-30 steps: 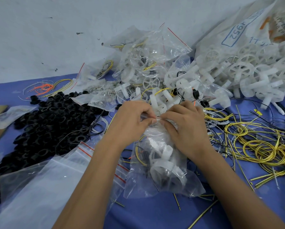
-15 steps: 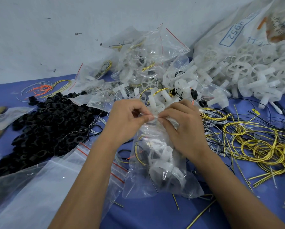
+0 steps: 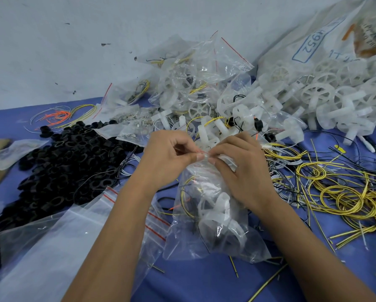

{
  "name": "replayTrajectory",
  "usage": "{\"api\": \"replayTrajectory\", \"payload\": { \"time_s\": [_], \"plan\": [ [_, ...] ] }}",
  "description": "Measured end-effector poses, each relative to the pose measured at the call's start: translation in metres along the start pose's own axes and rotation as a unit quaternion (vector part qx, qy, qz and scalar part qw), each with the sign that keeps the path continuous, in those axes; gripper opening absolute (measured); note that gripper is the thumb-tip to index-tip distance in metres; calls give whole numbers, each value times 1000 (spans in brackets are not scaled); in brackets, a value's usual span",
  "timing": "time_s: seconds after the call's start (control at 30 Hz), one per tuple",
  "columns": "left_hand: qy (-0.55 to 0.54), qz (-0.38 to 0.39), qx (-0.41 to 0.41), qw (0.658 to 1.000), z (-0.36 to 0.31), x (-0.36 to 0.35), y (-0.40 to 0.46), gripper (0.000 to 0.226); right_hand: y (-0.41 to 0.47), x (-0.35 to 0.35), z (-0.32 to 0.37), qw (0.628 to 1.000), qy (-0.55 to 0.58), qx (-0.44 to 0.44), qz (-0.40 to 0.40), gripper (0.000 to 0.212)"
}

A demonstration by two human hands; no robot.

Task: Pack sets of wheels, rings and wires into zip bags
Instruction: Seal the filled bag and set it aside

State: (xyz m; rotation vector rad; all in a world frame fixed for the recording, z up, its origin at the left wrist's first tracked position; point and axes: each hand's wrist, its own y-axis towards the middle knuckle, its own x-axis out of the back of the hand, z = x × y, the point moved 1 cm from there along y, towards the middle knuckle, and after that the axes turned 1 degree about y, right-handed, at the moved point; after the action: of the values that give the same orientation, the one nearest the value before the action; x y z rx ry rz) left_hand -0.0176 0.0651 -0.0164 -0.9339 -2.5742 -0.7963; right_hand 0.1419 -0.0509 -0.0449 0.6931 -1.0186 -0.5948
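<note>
A clear zip bag stands in the middle of the blue table, holding white wheels, black rings and yellow wire. My left hand and my right hand both pinch its red-lined top edge, fingertips meeting above the bag. Loose black rings are heaped at the left. White wheels pile up at the back right. Yellow wires lie tangled at the right.
Empty zip bags lie flat at the front left. Filled bags are stacked at the back against the wall. A large printed sack sits at the far right. Orange wires lie at the back left.
Both hands have stayed on the bag's top edge, and my fingertips have drawn closer together along the seal. The bag has barely shifted.
</note>
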Motion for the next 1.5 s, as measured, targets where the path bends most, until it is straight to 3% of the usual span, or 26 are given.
{"api": "replayTrajectory", "payload": {
  "time_s": [0.37, 0.63, 0.7, 0.8, 0.9, 0.97, 1.07, 1.17, 1.27, 1.3, 1.4, 1.43, 1.5],
  "plan": [
    [4, 47, -22, 999, -8, -2, -2, 19, 1, -3, 1, 999, 45, 0, -9, 5],
    [-60, -4, 41, 997, -14, 6, -4, 10, 2, 5, -6, 998, 9, -32, -43, 11],
    [-77, 43, 116, 989, -17, 4, -6, 32, 2, 5, -4, 997, 17, -53, -45, 12],
    [-81, 203, 228, 949, -16, 3, -12, 57, 0, 9, -4, 996, 5, -67, -54, 12],
    [-107, 308, 219, 920, -14, -5, -18, 59, -1, 11, -4, 993, 28, -94, -64, 12],
    [-113, 293, 191, 930, -13, -10, -17, 49, -1, 11, -5, 987, 82, -134, -46, 15],
    [-136, 220, 203, 944, -8, -7, -15, 44, -1, 11, -7, 967, 148, -197, 57, 34],
    [-153, 108, 227, 956, -1, 6, -13, 41, -1, 14, -8, 913, 267, -255, 175, 47],
    [-191, 65, 211, 956, 5, 19, -13, 38, -2, 12, -4, 881, 319, -249, 246, 75],
    [-215, 62, 209, 952, 5, 22, -14, 38, -2, 10, 0, 870, 346, -239, 259, 69],
    [-239, 44, 210, 947, 8, 28, -15, 29, 2, 3, 10, 836, 418, -257, 244, 21],
    [-244, 23, 218, 945, 9, 31, -14, 30, 4, 1, 9, 824, 432, -292, 222, 15],
    [-281, -50, 257, 923, 13, 37, -12, 44, 15, -2, 5, 795, 452, -363, 178, 23]
  ]
}}
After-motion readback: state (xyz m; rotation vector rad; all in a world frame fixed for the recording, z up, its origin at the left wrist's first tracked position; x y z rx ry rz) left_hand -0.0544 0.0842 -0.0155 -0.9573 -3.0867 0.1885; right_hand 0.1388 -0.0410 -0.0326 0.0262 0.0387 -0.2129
